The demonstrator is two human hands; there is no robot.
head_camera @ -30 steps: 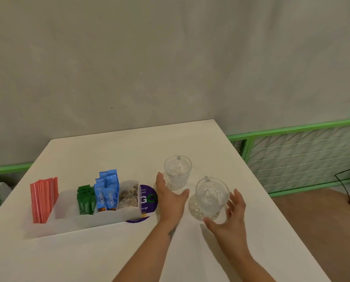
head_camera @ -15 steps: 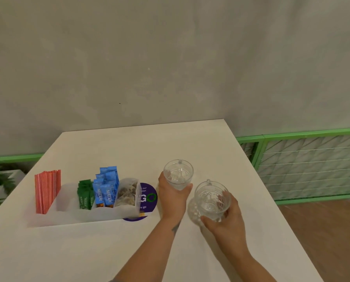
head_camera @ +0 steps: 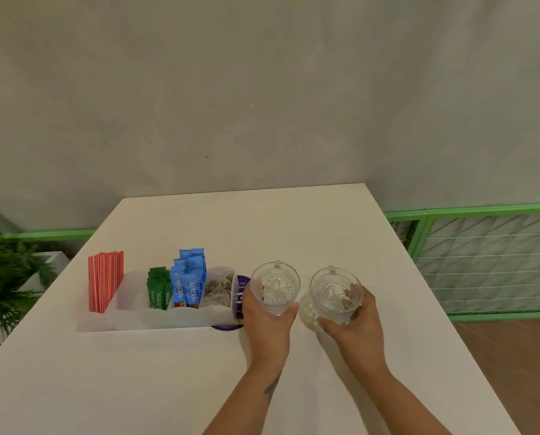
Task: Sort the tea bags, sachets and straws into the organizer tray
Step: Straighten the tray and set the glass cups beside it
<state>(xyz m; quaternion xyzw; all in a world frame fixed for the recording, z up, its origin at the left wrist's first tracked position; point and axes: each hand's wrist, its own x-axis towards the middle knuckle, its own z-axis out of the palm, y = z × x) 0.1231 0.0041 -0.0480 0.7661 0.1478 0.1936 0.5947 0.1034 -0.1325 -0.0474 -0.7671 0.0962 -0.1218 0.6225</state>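
Note:
A white organizer tray sits on the left half of the white table. Red striped straws stand in its left end, then green sachets, blue Nescafe sachets and a pouch of tea bags at its right end. Just right of the tray, my left hand grips a clear glass mug. My right hand grips a second clear glass mug beside it. Both mugs are held upright, a little above the table.
A purple round disc lies under the tray's right end, partly hidden by my left hand. The table runs back to a grey wall. Green railing lies right of the table, and a green plant stands at the left.
Both hands closed on the two glass mugs and lifted them slightly. The mugs now sit level with each other, closer to the tray. The camera view shifted left.

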